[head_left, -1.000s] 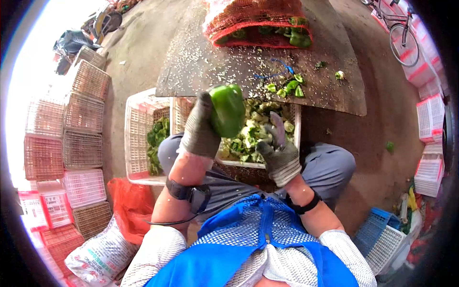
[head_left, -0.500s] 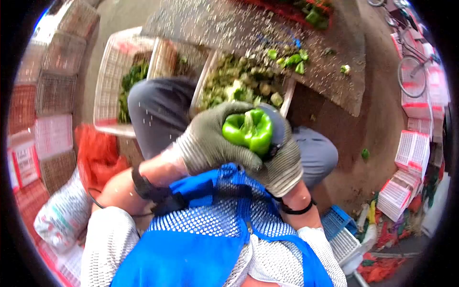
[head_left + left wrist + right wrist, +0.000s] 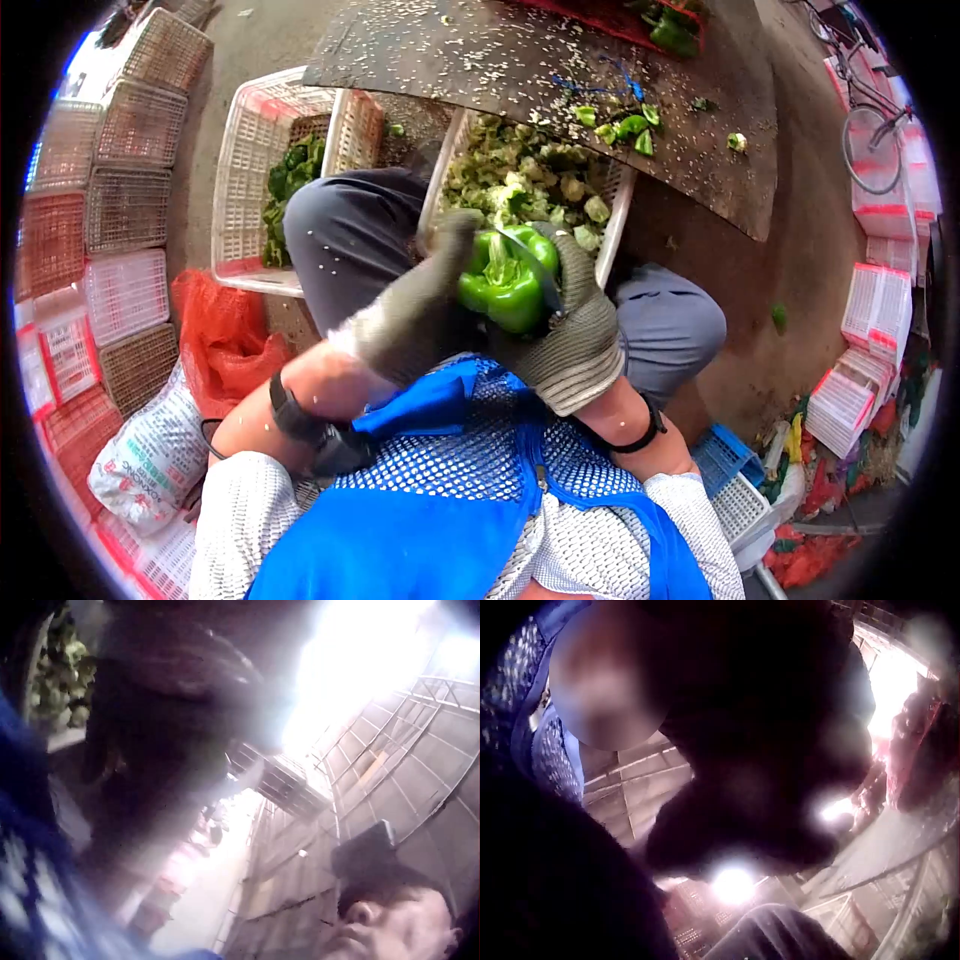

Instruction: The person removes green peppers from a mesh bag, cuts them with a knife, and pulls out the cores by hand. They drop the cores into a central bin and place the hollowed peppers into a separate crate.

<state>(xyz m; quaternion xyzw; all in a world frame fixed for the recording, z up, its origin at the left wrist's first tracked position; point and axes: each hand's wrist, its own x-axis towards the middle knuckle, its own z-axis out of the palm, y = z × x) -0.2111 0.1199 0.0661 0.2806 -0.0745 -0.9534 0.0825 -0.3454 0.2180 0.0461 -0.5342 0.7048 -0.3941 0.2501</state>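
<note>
A green bell pepper [image 3: 505, 290] is between my two gloved hands in the head view, stem end facing up. My left hand [image 3: 420, 305], blurred, holds it from the left side. On the right, my right hand [image 3: 580, 345] grips a knife [image 3: 545, 272], whose curved blade lies across the pepper's top beside the stem. The knife's handle is hidden in the glove. Just beyond the hands stands a crate [image 3: 612, 225] of pale green pepper cores and scraps. Both wrist views are dark, showing the hands mostly as silhouettes.
A seed-strewn board [image 3: 450, 65] overhangs the crates, with pepper pieces [image 3: 630, 128] and a red mesh sack [image 3: 600, 15] on it. Left of my knee, another crate [image 3: 230, 200] holds green peppers. Stacked crates [image 3: 130, 205] and an orange mesh bag [image 3: 225, 335] are at far left.
The pepper came from over the crate down toward my lap, turning stem end up. My right hand brought the knife over to it; the blade now crosses its top. The head view tilted downward.
</note>
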